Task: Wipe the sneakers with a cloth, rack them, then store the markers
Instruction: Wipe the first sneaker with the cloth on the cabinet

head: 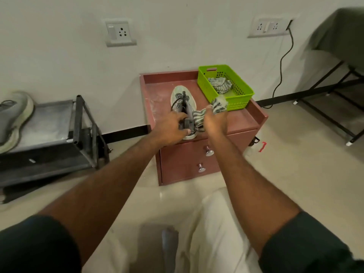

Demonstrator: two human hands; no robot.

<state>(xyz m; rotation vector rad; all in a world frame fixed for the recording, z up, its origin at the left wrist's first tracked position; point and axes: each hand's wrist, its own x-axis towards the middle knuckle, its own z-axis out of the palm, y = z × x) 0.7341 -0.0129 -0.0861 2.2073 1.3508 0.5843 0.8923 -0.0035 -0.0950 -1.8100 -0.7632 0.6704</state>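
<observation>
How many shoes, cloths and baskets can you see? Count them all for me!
Sneakers: 2, one on the cabinet, one on the rack
Striped cloths: 2, one in the right hand, one in the basket
Green baskets: 1
Total: 5

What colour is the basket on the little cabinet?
The basket is bright lime green, seen clearly in the head view.

Both hands [173,128] [213,120] outstretched, fingers curled
</observation>
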